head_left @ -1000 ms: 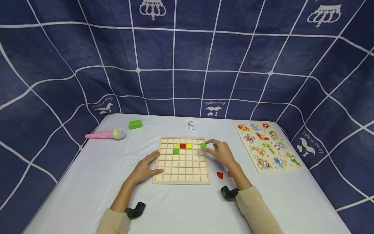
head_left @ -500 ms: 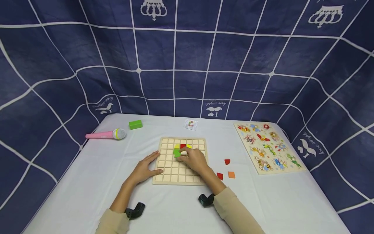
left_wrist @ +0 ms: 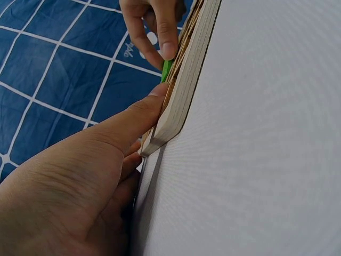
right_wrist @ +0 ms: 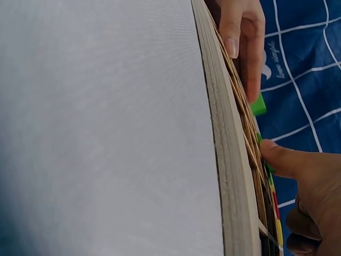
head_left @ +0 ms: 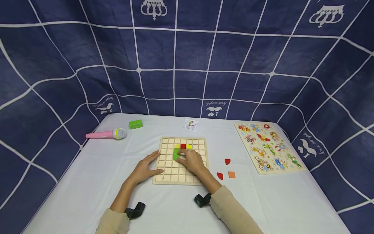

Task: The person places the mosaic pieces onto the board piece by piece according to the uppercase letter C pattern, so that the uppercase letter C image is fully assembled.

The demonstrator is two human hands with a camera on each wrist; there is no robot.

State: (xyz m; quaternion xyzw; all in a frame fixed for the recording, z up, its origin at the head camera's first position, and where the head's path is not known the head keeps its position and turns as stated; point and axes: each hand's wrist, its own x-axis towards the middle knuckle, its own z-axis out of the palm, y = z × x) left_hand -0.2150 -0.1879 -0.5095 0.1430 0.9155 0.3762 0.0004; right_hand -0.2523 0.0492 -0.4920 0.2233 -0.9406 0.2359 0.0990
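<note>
A wooden grid board lies on the white table in the head view. My left hand rests along its left side, thumb over the lower left edge, fingers spread. With thumb and forefinger my right hand pinches a green square tile at the grid, just below another green tile. Above them sit a red square tile and two yellow pieces, one at each side of it. The left wrist view shows the right hand's fingertips on a green tile edge.
Right of the board lie an orange square tile and two red quarter-round pieces. A small pattern card is behind it. Further out are a green block, a pink toy microphone and an insect puzzle board.
My right hand has carried the green tile from the board's right edge leftward, then slightly down, to the cell below the other green tile. My left hand has not moved.
</note>
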